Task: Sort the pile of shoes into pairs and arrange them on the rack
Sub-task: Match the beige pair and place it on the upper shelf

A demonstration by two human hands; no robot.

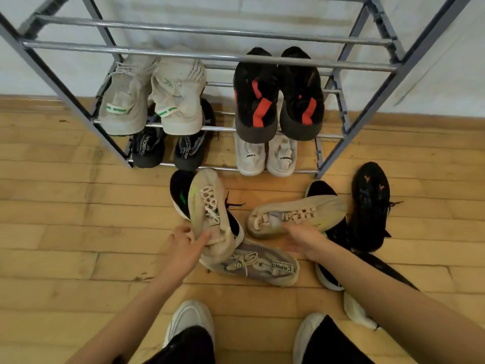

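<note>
Four pairs already sit on the metal rack point(183, 27) at 12 o'clock: beige sneakers with green stripes point(173, 101) and black-and-red sneakers point(257, 101) on the upper rails, with dark sneakers point(148, 151) and white sneakers point(250, 158) on the lowest rails. The loose shoes lie on the wooden floor point(78, 206) just in front. A black sneaker with a green mark point(181, 193) lies under the left beige sneaker point(210, 206). A grey laced sneaker point(262, 264) lies across at 6 o'clock, its heel touching the same shoe. A black sneaker with orange marks point(370, 203) lies at 3 o'clock, beside the toe of the right beige sneaker point(309, 208).

The left hand point(186, 243) reaches in from 7 o'clock, its grip clamped on the heel of the left beige sneaker, whose toe points to 12 o'clock. The right hand point(301, 237) comes from 5 o'clock, its grip clamped at the opening of the right beige sneaker, whose toe points to 3 o'clock.
</note>
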